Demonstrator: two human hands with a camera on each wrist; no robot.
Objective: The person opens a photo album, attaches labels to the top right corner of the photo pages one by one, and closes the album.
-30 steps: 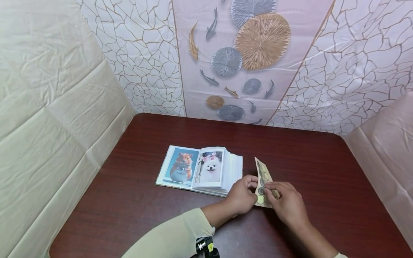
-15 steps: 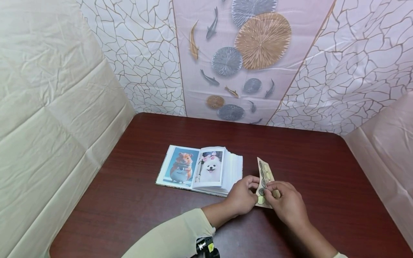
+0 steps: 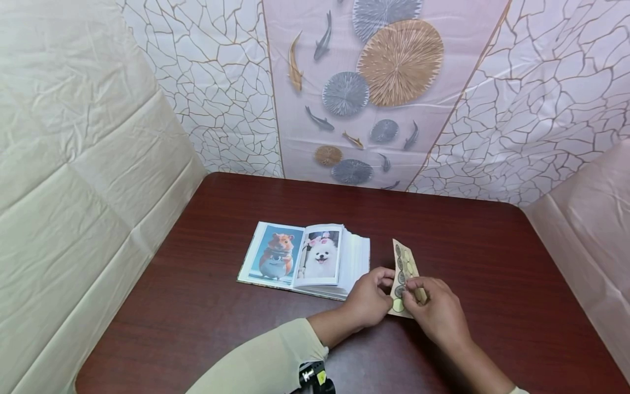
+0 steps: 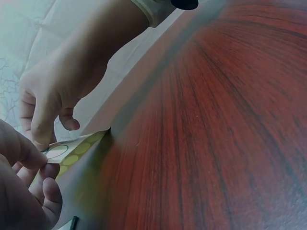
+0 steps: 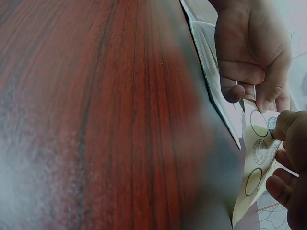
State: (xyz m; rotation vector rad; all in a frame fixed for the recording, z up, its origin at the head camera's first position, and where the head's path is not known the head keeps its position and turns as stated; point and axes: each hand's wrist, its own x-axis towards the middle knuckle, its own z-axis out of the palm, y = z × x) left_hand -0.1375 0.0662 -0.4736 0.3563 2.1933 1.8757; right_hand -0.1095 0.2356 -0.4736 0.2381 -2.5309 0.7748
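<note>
A tan sheet of round stickers (image 3: 401,268) stands tilted between the two hands, right of the open photo album. Its circles are partly dark-printed and partly yellow-green. The left hand (image 3: 370,298) pinches the sheet's near left edge between thumb and fingers. From the other side, the right hand (image 3: 440,312) pinches at the sheet face with thumb and forefinger, right by a dark round sticker. In the right wrist view, that thumb and forefinger cover part of a printed circle on the sheet (image 5: 254,160). Whether a sticker edge is lifted I cannot tell.
The photo album (image 3: 356,257) lies open left of the hands, showing a hamster picture (image 3: 277,254) and a white dog picture (image 3: 321,257). Everything rests on a dark red wooden table (image 3: 197,306). Patterned cloth (image 3: 221,87) hangs behind it, with pale cloth at both sides.
The sheet's upper end has shifted slightly to the right since one second ago, showing more of its face. Both hands keep nearly the same place and grip; the album has not moved.
</note>
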